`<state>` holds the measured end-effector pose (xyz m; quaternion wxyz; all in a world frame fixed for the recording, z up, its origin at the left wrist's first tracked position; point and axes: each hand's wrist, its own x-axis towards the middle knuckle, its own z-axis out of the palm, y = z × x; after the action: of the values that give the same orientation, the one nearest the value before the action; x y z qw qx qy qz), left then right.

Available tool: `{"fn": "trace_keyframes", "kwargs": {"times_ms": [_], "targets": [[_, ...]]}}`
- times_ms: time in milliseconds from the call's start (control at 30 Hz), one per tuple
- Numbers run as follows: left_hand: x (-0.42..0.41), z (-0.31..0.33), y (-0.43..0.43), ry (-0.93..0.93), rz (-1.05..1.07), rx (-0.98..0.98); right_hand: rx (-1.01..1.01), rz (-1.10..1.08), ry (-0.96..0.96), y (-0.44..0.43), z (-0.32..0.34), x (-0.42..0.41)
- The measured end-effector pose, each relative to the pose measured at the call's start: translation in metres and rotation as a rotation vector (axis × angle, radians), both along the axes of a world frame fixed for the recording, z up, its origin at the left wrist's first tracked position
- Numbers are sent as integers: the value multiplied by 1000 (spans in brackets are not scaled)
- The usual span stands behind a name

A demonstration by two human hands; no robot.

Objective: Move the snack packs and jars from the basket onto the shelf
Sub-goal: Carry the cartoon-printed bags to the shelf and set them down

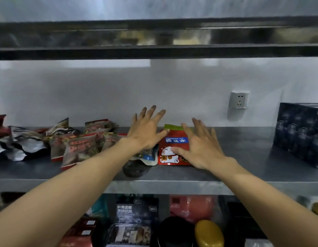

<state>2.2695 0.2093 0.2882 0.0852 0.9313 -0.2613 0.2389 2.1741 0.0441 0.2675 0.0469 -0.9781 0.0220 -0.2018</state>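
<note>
Both hands spread over a red snack pack (169, 154) lying on the shelf (243, 157).

The left hand (147, 132), fingers wide and straight, holds nothing, its thumb at the pack's top corner. The right hand (201, 145), also wide, lies flat on the pack's right side. A heap of snack packs (80, 147) sits left of the left hand, and a dark box (300, 132) stands well right.

We're counting here: two hands showing, left hand (145, 134) and right hand (201, 148); one red pack (168, 152) lying; one socket (238, 100); one dark box (300, 132) standing rightward.
</note>
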Motion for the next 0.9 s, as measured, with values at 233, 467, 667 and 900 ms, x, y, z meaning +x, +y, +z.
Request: {"fn": "trace_keyframes", "kwargs": {"times_ms": [233, 467, 667, 900], "targets": [[-45, -10, 37, -96, 188, -22, -103, 107, -31, 28, 8, -4], [-94, -8, 116, -130, 333, -43, -103, 188, -52, 99, 19, -24], [-158, -2, 226, -226, 458, -100, -107, 310, -133, 213, 30, -64], [-259, -16, 409, -274, 644, -104, -83, 542, -164, 404, 7, -125]]}}
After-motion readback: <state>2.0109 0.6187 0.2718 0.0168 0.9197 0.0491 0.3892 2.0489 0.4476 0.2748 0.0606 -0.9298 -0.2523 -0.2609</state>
